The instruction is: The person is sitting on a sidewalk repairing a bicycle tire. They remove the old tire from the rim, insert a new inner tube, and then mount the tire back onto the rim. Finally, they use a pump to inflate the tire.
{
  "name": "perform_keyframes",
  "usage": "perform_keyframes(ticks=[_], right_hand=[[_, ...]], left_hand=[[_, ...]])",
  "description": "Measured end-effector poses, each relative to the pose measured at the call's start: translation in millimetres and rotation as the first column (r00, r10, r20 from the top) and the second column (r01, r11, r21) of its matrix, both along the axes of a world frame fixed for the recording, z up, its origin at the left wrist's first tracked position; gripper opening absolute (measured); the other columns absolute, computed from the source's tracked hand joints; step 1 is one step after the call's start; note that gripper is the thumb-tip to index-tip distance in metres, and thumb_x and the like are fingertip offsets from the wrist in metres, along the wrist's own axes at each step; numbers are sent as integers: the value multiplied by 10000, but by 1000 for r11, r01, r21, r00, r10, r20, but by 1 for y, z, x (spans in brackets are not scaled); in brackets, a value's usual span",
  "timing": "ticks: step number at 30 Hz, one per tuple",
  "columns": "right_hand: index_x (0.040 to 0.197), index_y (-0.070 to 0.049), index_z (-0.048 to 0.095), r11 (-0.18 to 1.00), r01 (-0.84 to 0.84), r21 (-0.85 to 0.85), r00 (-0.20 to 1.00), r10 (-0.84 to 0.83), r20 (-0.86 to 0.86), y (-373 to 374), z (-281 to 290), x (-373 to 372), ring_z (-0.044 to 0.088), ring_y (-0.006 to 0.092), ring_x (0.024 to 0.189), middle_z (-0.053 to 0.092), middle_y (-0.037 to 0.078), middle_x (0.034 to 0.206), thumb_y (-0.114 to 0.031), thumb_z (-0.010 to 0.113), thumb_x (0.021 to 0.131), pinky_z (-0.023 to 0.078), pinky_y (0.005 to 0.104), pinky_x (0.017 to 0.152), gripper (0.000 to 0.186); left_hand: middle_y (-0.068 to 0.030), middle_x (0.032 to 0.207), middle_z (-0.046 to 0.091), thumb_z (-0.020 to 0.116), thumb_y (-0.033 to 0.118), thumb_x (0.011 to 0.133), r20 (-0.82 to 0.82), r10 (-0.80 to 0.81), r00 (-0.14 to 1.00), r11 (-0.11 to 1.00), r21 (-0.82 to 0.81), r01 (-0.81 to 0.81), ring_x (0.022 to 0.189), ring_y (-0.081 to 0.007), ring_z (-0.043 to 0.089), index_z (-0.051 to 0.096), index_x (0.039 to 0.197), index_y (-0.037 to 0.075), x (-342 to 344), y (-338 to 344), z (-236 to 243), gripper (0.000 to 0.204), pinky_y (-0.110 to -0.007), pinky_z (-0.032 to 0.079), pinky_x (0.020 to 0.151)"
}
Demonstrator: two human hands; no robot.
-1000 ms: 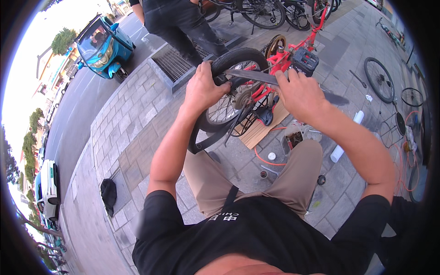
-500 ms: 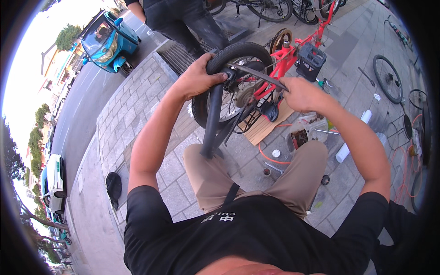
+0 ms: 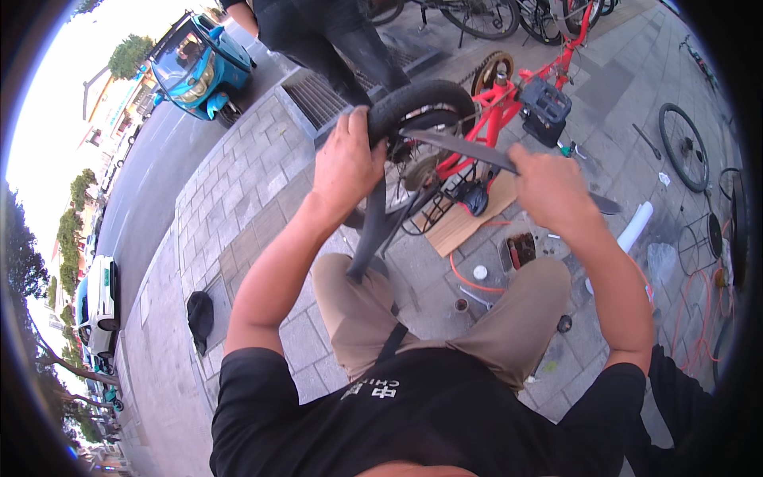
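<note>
A red bicycle (image 3: 497,111) lies tipped over in front of me, its wheel with a black tyre (image 3: 437,91) raised toward me. My left hand (image 3: 348,163) is closed on the near side of the tyre, thumb by the rim. Below it a dark rubber tube (image 3: 372,238) hangs out from the wheel to my left knee. My right hand (image 3: 552,183) grips a long flat grey strip (image 3: 465,147). One end meets the tyre's edge near the wheel's axle; the other sticks out beyond my wrist. Whether it is rubber or metal I cannot tell.
Cardboard (image 3: 465,222) lies under the bicycle, beside a parts tray (image 3: 520,248), a white cap (image 3: 480,272) and an orange hose (image 3: 465,278). A loose wheel (image 3: 683,147) is at right. Someone in dark trousers (image 3: 322,40) stands beyond; a blue three-wheeler (image 3: 203,67) is on the road.
My right hand has moved right and slightly down with the strip, and more of the strip shows. My left hand has shifted a little lower on the tyre. The whole view has shifted slightly.
</note>
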State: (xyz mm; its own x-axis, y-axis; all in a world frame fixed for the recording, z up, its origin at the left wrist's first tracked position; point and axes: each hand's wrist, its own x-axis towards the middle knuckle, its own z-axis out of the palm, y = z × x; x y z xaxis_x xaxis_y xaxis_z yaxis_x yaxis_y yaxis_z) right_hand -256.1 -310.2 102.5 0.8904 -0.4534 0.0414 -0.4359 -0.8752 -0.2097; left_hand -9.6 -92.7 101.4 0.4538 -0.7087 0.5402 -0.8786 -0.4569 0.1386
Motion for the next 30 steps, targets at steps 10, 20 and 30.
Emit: perform_keyframes(ticks=[10,20,30], right_hand=[[1096,39,693,726,496,477,781,-613,121,-20,-236,-275,697,391,857,691,245,882,-143,612,961,526,492,814,241],[891,19,692,-420,733,535,122,-693,-711,222,-570,-423,663,304,588,665,143,735,-107,676,850,490,486,500,133],[1101,58,746,500,812,300,422,-859,291,20,-536,-426,713,294,746,740,185,852,-236,664,959,571,445,721,336]], left_hand=[[-298,1256,683,744,293,997,-50,-28,998,992,-121,22,1110,-487,697,509,1463,24,9,40,-25,587,-530,566,930],[-323,917,734,763,432,967,-292,322,900,946,135,-295,897,-549,724,522,1310,-9,-8,92,-84,609,-571,568,803],[-344,1122,728,778,271,906,-294,239,926,966,-27,-258,1057,-530,714,447,1514,-19,-22,91,-80,751,-548,566,896]])
